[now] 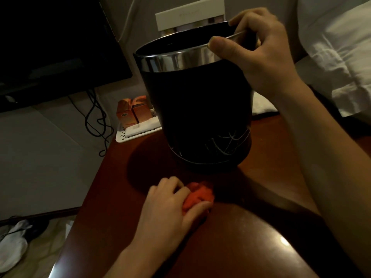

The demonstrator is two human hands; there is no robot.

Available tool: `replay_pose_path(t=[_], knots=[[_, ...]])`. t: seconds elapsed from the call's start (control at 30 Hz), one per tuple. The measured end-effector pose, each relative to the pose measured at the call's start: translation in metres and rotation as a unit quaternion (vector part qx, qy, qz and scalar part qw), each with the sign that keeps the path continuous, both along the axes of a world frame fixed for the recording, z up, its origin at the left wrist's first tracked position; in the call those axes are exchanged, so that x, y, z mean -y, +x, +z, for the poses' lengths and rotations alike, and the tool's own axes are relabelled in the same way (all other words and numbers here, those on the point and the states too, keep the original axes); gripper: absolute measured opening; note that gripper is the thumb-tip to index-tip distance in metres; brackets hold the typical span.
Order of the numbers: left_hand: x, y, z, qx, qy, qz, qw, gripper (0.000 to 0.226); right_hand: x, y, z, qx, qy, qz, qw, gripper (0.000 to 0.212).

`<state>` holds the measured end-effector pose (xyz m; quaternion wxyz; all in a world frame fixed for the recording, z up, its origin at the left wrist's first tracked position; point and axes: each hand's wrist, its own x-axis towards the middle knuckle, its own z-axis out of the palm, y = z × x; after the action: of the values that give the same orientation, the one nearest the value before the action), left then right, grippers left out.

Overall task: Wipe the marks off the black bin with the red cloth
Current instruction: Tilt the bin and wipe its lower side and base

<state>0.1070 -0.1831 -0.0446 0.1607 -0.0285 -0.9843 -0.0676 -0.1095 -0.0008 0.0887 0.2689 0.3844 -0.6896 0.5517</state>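
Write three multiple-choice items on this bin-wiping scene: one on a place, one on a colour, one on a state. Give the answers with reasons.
1. Where are the white marks on the black bin?
A. near its base
B. on the rim
C. inside it

2. What colour is the cloth?
A. blue
B. red
C. white

3. What is the right hand doing?
A. lying flat on the table
B. gripping the bin's rim
C. holding the cloth

Answers: 1 A, the scribbles sit low on the wall. 2 B, it shows red under the left hand. 3 B, thumb and fingers pinch the metal rim.
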Motion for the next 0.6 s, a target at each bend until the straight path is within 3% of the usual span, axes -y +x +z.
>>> replay_pose_path(t=[0.07, 0.13, 0.23, 0.33, 0.43, 0.6], knots=[[0.006, -0.003, 0.003, 0.059, 0.124, 0.026, 0.990, 0.061, 0.001, -0.001, 0.000, 0.003, 0.002, 0.001, 1.000, 0.059], [0.012, -0.007, 0.011, 0.085, 0.155, 0.027, 0.984, 0.063, 0.001, -0.002, 0.000, 0.004, -0.002, 0.003, 1.000, 0.057], [0.010, -0.006, 0.015, 0.000, 0.023, 0.017, 1.000, 0.052, 0.001, -0.003, -0.001, -0.005, -0.006, -0.002, 1.000, 0.040], [-0.015, 0.007, 0.006, -0.057, -0.022, -0.041, 0.997, 0.039, 0.001, -0.003, -0.002, -0.009, -0.009, -0.006, 1.000, 0.035], [-0.030, 0.010, -0.009, -0.013, -0.089, -0.042, 0.995, 0.052, 0.001, -0.001, 0.000, -0.003, -0.010, 0.001, 1.000, 0.038], [-0.009, -0.011, -0.012, 0.031, -0.071, 0.024, 0.997, 0.057, 0.001, 0.004, 0.001, -0.003, -0.012, 0.009, 1.000, 0.045]])
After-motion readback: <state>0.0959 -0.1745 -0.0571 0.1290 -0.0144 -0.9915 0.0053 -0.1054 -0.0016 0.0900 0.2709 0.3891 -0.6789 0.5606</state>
